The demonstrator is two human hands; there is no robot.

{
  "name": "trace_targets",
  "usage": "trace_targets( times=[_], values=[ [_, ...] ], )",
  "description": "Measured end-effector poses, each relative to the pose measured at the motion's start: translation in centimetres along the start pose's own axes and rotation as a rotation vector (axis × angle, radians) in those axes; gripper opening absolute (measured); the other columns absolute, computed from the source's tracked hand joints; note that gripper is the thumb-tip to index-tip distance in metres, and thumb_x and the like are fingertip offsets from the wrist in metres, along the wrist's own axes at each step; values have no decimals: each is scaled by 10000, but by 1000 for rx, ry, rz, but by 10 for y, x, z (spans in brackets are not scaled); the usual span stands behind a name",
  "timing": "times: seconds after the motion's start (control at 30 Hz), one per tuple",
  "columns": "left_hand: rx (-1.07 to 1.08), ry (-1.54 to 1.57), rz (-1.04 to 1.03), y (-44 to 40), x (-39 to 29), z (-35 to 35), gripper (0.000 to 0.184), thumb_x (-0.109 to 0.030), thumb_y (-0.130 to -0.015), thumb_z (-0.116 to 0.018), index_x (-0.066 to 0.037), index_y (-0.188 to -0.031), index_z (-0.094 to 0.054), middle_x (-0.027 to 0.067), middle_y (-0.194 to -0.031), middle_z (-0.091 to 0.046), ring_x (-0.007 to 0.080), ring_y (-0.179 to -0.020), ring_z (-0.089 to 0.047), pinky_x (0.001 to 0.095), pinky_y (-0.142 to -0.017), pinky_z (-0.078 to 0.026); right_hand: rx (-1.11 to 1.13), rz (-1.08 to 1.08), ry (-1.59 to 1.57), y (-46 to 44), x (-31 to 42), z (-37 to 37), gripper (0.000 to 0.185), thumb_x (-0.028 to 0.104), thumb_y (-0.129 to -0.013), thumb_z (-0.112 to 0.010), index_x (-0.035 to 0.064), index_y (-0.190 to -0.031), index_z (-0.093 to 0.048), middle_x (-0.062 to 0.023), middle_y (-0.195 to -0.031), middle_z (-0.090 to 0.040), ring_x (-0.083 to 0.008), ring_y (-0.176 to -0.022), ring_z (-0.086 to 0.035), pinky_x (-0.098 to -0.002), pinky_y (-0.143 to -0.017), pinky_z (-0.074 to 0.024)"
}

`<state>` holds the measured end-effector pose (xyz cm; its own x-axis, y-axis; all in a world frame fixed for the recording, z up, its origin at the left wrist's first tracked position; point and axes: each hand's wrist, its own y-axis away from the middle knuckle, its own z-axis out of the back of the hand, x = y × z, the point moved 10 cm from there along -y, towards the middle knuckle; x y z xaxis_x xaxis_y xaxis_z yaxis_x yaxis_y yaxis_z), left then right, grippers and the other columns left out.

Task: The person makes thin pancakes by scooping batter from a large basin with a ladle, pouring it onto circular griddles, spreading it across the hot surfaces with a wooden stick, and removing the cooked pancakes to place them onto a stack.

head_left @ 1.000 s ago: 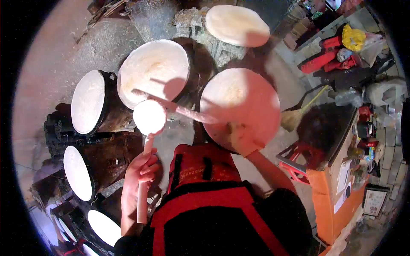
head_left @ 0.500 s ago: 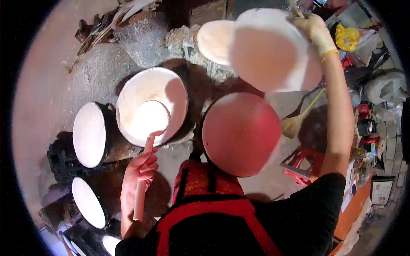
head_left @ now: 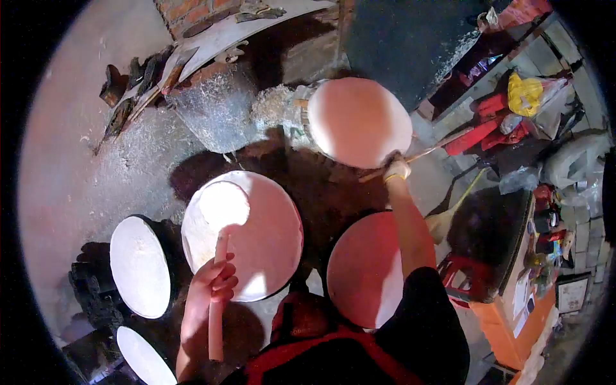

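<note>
My left hand [head_left: 217,280] is wrapped round the handle of a tool with a round, brightly lit white head [head_left: 224,204]. That head is over a large round pale surface [head_left: 273,234]. My right hand [head_left: 396,169], in a pale glove with a yellow cuff, is closed round a long thin wooden stick [head_left: 436,146]. It is at the lower right edge of a round pale disc [head_left: 359,122] at the back; whether it touches the disc I cannot tell. My right forearm passes over another round surface [head_left: 362,273], lit red.
White round surfaces [head_left: 140,266] stand on dark supports at the left. A grey bucket-like container [head_left: 215,109] is at the back left. At the right are a dark-topped table [head_left: 491,244], a red stool [head_left: 463,273], a broom [head_left: 441,224] and bags [head_left: 525,94].
The large pale disc lifted by my right hand at the upper right is now lower, at the back stand. My right hand has come down and left. The view has shifted; my left hand still holds its tool.
</note>
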<state>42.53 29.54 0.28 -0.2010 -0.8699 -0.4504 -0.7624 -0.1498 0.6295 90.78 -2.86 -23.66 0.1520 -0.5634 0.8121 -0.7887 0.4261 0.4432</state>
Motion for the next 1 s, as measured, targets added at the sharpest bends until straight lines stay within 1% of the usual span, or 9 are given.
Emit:
trace_targets(
  times=[0.27, 0.37, 0.43, 0.5, 0.6, 0.7, 0.83, 0.97, 1.0],
  values=[
    [-69, 76, -50, 20, 34, -7, 275, -97, -875, -495, 2, -1119, -414, -8, -661, -362, 46, -465, -326, 151, -324, -250, 119, 160, 184, 51, 23, 5, 170, 33, -744, -626, 1, -905, -582, -96, -734, -577, -232, -609, -551, -353, -553, -474],
    [-30, 48, -70, 34, 75, -16, 281, -94, -869, -497, 6, -1117, -411, -5, -661, -365, 47, -471, -334, 150, -324, -251, 159, 267, 884, 13, 26, 29, 284, 260, -821, -571, 49, -1010, -588, -63, -685, -580, -209, -581, -566, -327, -514, -458],
    [-5, -47, -105, 52, 108, -36, 279, -100, -870, -494, 9, -1113, -411, -7, -664, -365, 49, -480, -335, 153, -327, -253, 374, 174, 847, 14, 26, 48, 357, 353, -852, -543, 75, -1072, -583, -39, -645, -562, -177, -539, -547, -302, -469, -434],
    [15, -60, -120, 67, 146, -60, 258, -117, -875, -483, 13, -1088, -418, -9, -667, -361, 57, -493, -339, 159, -337, -253, 739, -95, 294, 84, 64, 82, 396, 390, -864, -525, 95, -1124, -569, -13, -596, -526, -129, -473, -499, -270, -405, -397],
    [6, -212, -132, 81, 201, -96, 236, -148, -887, -475, -17, -1077, -427, -7, -674, -369, 59, -495, -339, 171, -348, -252, 976, -84, 248, 123, 122, 203, 319, 264, -895, -506, 90, -1160, -534, -7, -636, -511, -90, -446, -449, -247, -377, -353],
    [-185, -603, -311, 93, 241, -157, 213, -147, -899, -469, -53, -1088, -435, -10, -679, -408, 48, -514, -392, 179, -356, -280, 1225, 70, 687, 182, 216, 290, 265, 207, -897, -508, 70, -1115, -572, -16, -828, -606, -129, -643, -553, -259, -560, -451],
    [-84, -1611, -962, 88, 277, -257, 214, -93, -788, -584, -19, -958, -478, 137, -625, -526, 284, -589, -568, 358, -506, -431, 1452, 1075, 987, 253, 327, 324, 320, 95, -848, -550, 61, -1166, -566, -80, -1082, -632, -211, -798, -639, -295, -722, -504],
    [-91, -1731, -976, 69, 333, -282, 194, -57, -691, -599, -18, -863, -519, 171, -662, -560, 341, -631, -572, 382, -579, -448, 1285, 923, 1174, 249, 373, 357, 436, -15, -830, -513, 56, -1259, -490, -100, -1201, -561, -232, -914, -638, -281, -788, -493],
    [-118, -1660, -983, 60, 344, -276, 196, -57, -690, -601, -18, -868, -529, 163, -654, -567, 320, -614, -579, 374, -567, -450, 1315, 613, 971, 221, 352, 382, 456, -12, -853, -477, 56, -1302, -444, -93, -1264, -525, -227, -1039, -591, -291, -874, -453]
  ],
)
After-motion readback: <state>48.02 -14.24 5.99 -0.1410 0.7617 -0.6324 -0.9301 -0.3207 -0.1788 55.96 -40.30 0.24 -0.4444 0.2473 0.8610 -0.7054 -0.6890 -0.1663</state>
